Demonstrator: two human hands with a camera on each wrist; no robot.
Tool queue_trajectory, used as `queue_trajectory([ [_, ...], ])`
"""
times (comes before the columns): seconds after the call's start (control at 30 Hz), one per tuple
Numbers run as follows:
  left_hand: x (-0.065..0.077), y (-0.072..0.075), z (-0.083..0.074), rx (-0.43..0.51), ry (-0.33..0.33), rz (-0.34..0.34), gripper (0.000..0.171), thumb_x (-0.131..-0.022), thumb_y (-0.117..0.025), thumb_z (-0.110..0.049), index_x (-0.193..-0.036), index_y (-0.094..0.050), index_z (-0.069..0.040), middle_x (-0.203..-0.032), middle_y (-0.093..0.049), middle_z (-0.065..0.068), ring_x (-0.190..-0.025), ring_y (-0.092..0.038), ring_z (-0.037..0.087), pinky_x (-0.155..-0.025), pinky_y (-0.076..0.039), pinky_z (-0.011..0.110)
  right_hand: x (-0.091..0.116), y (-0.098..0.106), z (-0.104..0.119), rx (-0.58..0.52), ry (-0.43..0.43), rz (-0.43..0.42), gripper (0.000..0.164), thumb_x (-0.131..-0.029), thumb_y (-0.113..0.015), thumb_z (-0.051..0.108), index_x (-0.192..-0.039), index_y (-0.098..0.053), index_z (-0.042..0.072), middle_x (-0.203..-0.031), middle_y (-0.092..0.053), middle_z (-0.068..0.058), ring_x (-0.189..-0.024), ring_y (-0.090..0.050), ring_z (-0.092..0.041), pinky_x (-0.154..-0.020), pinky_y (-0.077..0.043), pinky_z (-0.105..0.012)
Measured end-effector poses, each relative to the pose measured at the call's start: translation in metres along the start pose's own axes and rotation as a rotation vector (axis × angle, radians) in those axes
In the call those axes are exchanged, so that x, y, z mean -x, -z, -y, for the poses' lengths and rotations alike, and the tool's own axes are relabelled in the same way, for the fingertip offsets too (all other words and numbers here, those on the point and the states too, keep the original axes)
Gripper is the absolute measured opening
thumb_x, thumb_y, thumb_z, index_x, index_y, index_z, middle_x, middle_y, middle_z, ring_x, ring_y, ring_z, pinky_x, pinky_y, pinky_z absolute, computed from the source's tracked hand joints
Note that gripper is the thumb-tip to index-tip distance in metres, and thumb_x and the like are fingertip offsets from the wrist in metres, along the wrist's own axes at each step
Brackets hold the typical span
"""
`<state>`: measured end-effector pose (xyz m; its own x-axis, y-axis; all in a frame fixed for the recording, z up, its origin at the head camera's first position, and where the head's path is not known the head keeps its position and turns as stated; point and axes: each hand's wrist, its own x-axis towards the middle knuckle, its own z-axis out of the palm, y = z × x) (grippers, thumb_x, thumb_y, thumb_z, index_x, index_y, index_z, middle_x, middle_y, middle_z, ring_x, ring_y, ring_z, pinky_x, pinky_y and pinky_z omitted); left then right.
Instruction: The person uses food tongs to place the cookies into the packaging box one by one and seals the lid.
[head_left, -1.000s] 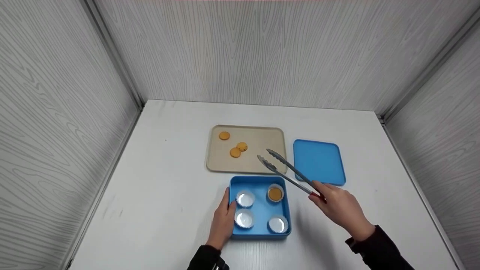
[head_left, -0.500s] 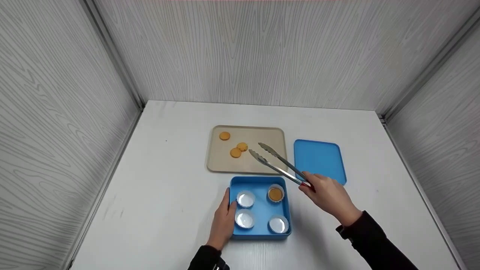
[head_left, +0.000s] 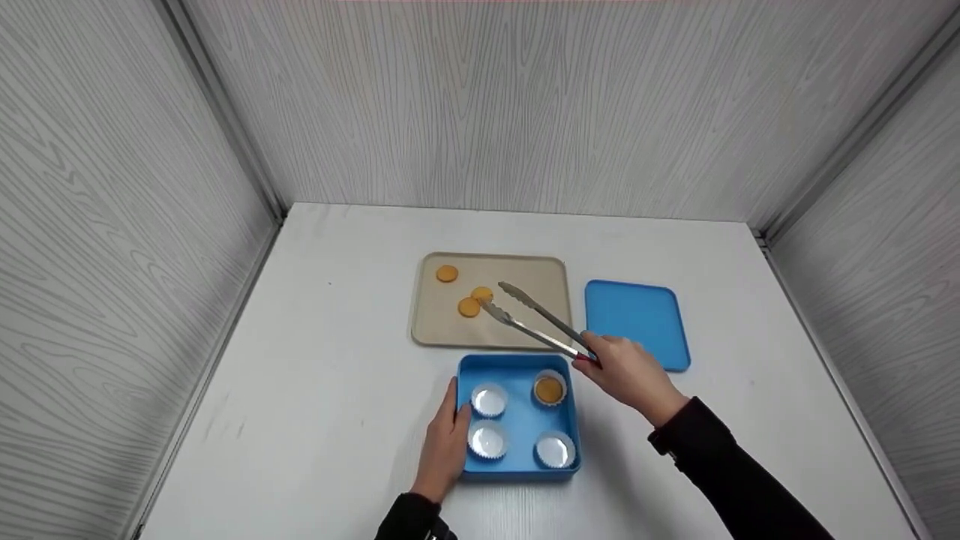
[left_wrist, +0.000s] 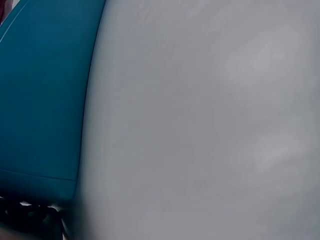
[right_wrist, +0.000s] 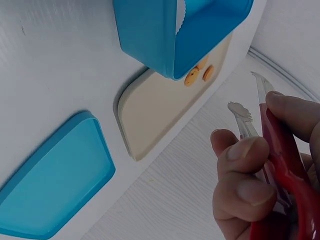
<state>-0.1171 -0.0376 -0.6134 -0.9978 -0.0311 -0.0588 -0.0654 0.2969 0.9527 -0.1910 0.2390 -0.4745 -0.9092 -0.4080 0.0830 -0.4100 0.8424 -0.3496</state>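
Observation:
My right hand grips a pair of metal tongs by the red handles, which show close up in the right wrist view. The tongs' arms are spread, nothing between them, over the beige tray. One tip overlaps the pair of touching round orange-brown cookies in the head view. A third cookie lies apart at the tray's far left. My left hand holds the left wall of a blue box. Inside sit several white paper baking cups; the far right one contains a cookie.
A shallow blue lid lies right of the tray. The box stands just in front of the tray on the white table. Grey wood-grain panels enclose the back and both sides.
My right hand has carried the tongs leftward and a little away from me, bringing a tip up to the paired cookies. My left hand stays on the box.

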Motion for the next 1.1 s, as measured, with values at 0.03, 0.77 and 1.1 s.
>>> queue_trajectory([
  [0.03, 0.000, 0.000, 0.000, 0.000, -0.001, -0.001, 0.057, -0.112, -0.039, -0.026, -0.163, -0.022, -0.006, -0.168, -0.026, 0.012, -0.155, -0.023, 0.028, -0.126, -0.021, 0.049, -0.003, -0.002, 0.000, -0.004, 0.001, 0.004, 0.020, -0.096, -0.075, 0.022, -0.106, -0.067, 0.007, -0.075, -0.064, -0.001, -0.060, -0.054, -0.012, -0.053, -0.052, -0.026],
  [0.77, -0.002, -0.001, 0.000, 0.011, 0.021, 0.012, 0.058, -0.112, -0.040, -0.025, -0.163, -0.022, -0.006, -0.168, -0.025, 0.013, -0.155, -0.023, 0.029, -0.126, -0.021, 0.050, -0.042, -0.022, -0.004, 0.018, -0.020, 0.115, 0.021, -0.095, -0.075, 0.025, -0.103, -0.068, 0.007, -0.085, -0.072, -0.008, -0.066, -0.060, -0.016, -0.058, -0.054, -0.033],
  [1.1, -0.005, -0.001, 0.002, 0.003, 0.040, 0.011, 0.057, -0.112, -0.039, -0.025, -0.163, -0.022, -0.006, -0.168, -0.025, 0.013, -0.155, -0.023, 0.030, -0.126, -0.021, 0.051, -0.055, -0.030, -0.007, 0.049, -0.006, 0.165, 0.023, -0.096, -0.074, 0.025, -0.106, -0.069, 0.005, -0.085, -0.071, -0.009, -0.071, -0.063, -0.019, -0.064, -0.057, -0.038],
])
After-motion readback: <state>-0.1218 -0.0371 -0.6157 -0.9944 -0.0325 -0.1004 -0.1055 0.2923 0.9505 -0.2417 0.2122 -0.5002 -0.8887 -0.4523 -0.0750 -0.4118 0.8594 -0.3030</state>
